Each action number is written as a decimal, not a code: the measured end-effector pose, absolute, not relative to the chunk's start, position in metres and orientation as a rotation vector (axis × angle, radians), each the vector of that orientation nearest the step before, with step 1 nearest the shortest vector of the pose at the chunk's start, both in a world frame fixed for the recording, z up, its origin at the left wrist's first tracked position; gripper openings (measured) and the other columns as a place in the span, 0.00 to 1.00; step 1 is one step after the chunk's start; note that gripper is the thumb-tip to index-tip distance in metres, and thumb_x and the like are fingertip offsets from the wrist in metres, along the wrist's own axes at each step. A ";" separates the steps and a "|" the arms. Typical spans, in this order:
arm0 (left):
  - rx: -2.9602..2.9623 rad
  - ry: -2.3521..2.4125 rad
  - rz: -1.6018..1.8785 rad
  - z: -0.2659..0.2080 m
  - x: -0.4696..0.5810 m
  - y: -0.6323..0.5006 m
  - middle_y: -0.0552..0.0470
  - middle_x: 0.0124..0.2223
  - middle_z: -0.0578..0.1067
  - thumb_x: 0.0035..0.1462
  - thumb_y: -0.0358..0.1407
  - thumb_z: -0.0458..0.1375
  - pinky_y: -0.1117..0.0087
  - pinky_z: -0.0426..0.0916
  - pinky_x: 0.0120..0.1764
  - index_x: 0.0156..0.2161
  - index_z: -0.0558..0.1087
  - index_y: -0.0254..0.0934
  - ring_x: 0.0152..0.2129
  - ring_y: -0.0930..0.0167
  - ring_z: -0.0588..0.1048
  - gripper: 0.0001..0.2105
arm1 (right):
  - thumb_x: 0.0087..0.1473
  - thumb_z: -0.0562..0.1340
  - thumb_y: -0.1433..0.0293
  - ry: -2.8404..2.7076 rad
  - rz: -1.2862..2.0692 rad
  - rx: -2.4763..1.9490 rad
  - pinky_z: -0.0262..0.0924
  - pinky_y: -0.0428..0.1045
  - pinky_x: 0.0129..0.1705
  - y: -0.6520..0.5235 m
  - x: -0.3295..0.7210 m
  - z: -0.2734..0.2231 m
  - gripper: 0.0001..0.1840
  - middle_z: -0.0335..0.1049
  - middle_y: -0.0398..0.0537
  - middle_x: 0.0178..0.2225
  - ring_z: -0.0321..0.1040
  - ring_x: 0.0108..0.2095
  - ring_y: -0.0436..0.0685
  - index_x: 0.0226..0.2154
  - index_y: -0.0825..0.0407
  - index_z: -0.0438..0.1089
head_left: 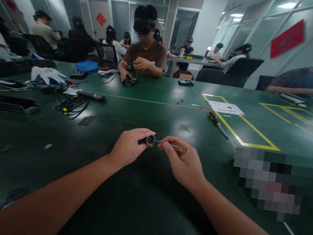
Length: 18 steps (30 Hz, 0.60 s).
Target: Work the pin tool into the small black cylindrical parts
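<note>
My left hand (129, 145) is closed round a small dark cylindrical part (150, 139), whose round open end with a lighter rim faces me. Between the fingers and thumb of my right hand (183, 161) is a screwdriver (180, 147) with an amber, see-through handle. Its thin shaft points left and reaches the side of the cylindrical part; whether the tip touches it I cannot tell. Both hands are held above the green table (130, 215), near its middle. What lies inside the cylinder is too dark and small to make out.
A yellow-and-black screwdriver (218, 125) lies right of yellow tape, near a white sheet (225, 108). To the left are a black cable (73, 105), white gloves (47, 75) and a blue bin (86, 65). Across the table a co-worker (145, 53) handles a dark device (129, 81).
</note>
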<state>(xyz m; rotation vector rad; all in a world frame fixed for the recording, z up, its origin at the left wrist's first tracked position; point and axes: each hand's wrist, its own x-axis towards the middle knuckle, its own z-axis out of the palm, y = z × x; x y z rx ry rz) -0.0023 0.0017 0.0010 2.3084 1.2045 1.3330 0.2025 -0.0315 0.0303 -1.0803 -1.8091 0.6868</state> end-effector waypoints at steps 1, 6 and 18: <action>2.308 1.199 1.330 0.001 -0.002 0.001 0.51 0.48 0.83 0.55 0.26 0.67 0.60 0.76 0.53 0.47 0.81 0.42 0.46 0.65 0.81 0.15 | 0.65 0.60 0.61 -1.786 0.701 -1.091 0.69 0.52 0.41 -0.031 0.203 0.030 0.11 0.81 0.46 0.35 0.79 0.37 0.58 0.39 0.49 0.75; 2.328 1.169 1.325 0.000 -0.001 0.001 0.51 0.49 0.83 0.55 0.26 0.67 0.60 0.76 0.54 0.48 0.80 0.42 0.47 0.65 0.81 0.16 | 0.63 0.62 0.59 -1.591 0.869 -1.095 0.71 0.53 0.42 -0.024 0.202 0.030 0.13 0.80 0.48 0.32 0.79 0.35 0.57 0.35 0.50 0.74; 2.330 1.208 1.356 0.003 -0.001 0.000 0.51 0.49 0.82 0.54 0.28 0.68 0.59 0.76 0.54 0.48 0.80 0.42 0.47 0.64 0.81 0.16 | 0.57 0.66 0.59 -1.186 1.247 -0.895 0.73 0.54 0.40 -0.016 0.204 0.026 0.12 0.77 0.47 0.28 0.76 0.31 0.56 0.32 0.52 0.73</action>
